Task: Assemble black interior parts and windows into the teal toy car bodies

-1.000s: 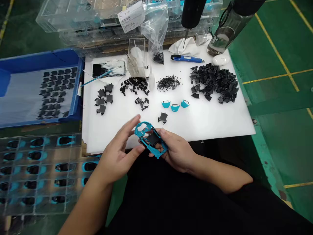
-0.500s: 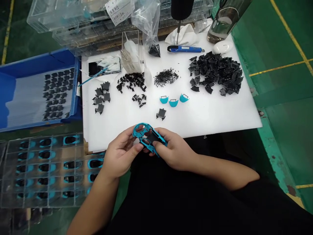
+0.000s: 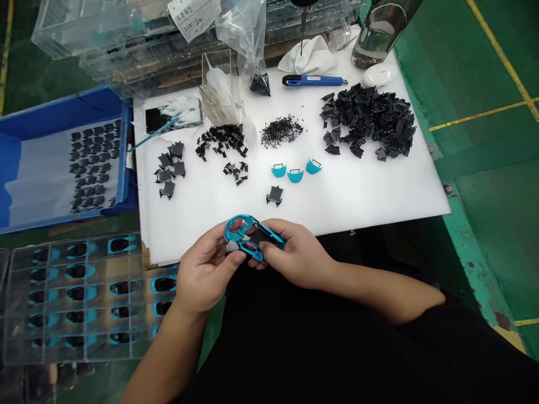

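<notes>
Between my hands, just over the table's front edge, is a blue plastic housing [image 3: 238, 236] with a rounded open end and a dark piece inside it. My left hand [image 3: 206, 266] grips the rounded end between thumb and fingers. My right hand [image 3: 295, 252] is closed on the other end, its thumb pressed on the dark piece; part of the housing is hidden under it. Beyond the housing lie one dark grey clip-like part [image 3: 274, 195] and three small blue curved pieces [image 3: 295, 176] with thin black frames.
Heaps of black parts [image 3: 370, 120], tiny black pins [image 3: 281, 131] and small black pieces [image 3: 223, 139] lie on the white tabletop [image 3: 357, 191]. A blue cutter [image 3: 314, 81] and a bottle [image 3: 381, 33] are behind. A blue bin [image 3: 125, 163] and a compartment tray [image 3: 101, 261] stand left.
The whole view has shifted slightly. Both hands keep their hold on the blue housing, which has turned a little. The parts on the table lie as before.
</notes>
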A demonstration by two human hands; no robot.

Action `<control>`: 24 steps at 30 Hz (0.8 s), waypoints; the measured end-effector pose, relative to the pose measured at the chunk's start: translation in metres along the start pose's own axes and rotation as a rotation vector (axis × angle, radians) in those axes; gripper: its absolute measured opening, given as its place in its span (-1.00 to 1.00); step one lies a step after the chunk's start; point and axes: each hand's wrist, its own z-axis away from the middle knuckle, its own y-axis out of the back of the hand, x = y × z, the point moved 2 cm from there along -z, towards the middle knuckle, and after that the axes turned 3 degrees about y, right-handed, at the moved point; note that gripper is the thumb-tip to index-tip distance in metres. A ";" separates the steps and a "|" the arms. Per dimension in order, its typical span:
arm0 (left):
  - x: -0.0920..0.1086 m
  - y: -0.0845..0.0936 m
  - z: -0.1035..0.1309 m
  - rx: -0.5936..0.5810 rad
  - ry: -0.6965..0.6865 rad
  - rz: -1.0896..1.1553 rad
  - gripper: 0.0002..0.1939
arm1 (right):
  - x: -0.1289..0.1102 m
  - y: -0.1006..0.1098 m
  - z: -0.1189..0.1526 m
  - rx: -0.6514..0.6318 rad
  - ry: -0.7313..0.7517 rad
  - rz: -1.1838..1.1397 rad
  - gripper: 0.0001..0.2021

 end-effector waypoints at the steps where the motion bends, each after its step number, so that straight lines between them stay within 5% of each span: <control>1: 0.000 -0.001 0.001 0.027 0.000 0.006 -0.53 | 0.001 0.000 -0.001 0.009 -0.034 -0.063 -0.87; 12: 0.007 -0.008 -0.002 0.242 -0.061 -0.042 -0.70 | 0.004 0.001 0.000 0.038 -0.094 -0.206 -0.93; 20: 0.007 -0.006 0.001 0.247 -0.044 0.000 -0.68 | 0.002 0.000 0.002 0.022 -0.067 -0.144 -0.96; 24: 0.004 -0.006 -0.002 0.121 0.026 0.106 -0.49 | 0.001 -0.002 0.001 0.002 -0.076 -0.123 -0.95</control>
